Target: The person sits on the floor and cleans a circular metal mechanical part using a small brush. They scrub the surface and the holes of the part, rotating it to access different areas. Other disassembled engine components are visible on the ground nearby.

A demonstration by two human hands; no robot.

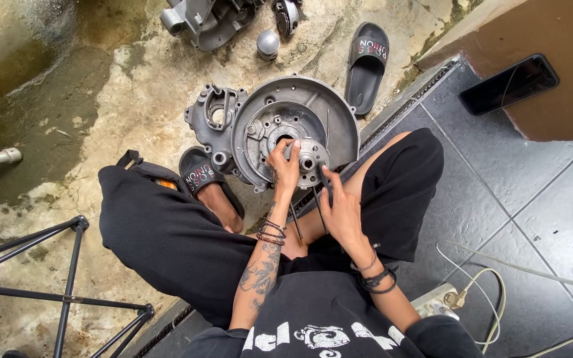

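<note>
A grey metal engine casing point(280, 109) stands tilted on the concrete floor in front of me, its round open side facing up. My left hand point(285, 167) grips a round metal part with a hub point(308, 159) held against the casing's lower centre. My right hand point(341, 211) is just below it, closed on the handles of a thin dark plier-like tool point(318, 199) whose tip points up at the round part. My legs, in black shorts, sit on either side of the casing.
More engine parts point(210, 20) and a small metal cylinder point(268, 44) lie at the far edge. A black slipper point(367, 65) lies right of the casing. A phone point(509, 83) rests on a brown ledge. A black metal stand point(61, 278) is at left; a power strip with cables point(442, 298) at right.
</note>
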